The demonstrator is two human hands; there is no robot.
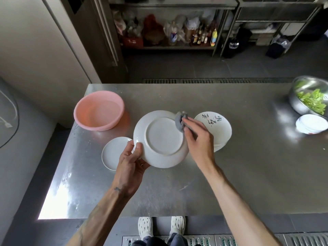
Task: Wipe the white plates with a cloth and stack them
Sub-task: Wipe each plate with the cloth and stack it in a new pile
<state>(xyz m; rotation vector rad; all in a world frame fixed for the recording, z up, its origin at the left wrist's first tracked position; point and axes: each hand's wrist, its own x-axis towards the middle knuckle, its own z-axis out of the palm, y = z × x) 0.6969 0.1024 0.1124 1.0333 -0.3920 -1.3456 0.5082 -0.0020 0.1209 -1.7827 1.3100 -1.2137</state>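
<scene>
- Stainless table (230, 174) is serving as your work surface in a kitchen, and shelving crowded with bottles is standing behind it across the floor.
- You are holding the plate (163, 137) above the table, tilted, with its underside facing you.
- Your left hand (131, 166) is gripping the plate's lower-left rim. The thumb is curling over the back, and the fingers are hiding beneath.
- Your right hand (197, 137) is pinching the grey cloth (180, 119) in bunched fingers and pressing it onto the plate's upper-right rim.
- Judgement: you are wiping the underside, and this plate is not yet going onto a pile.
- A stack (221, 132) of plates, its top one bearing brush writing, is sitting just behind your right hand. A saucer (113, 153) is lying beside your left hand, and a pink basin (99, 112) is sitting further back on the left.
- Risk: you are supporting the plate by one rim only. Cloth pressure at the opposite edge could be levering it out of the thumb grip and onto the saucer or table.
- Risk: your right hand is working directly in front of the stack, so a wide stroke could be striking its top plate.
- Risk: I cannot tell whether the cloth is wet. If it is, the glaze may be getting slippery under your thumb.
</scene>
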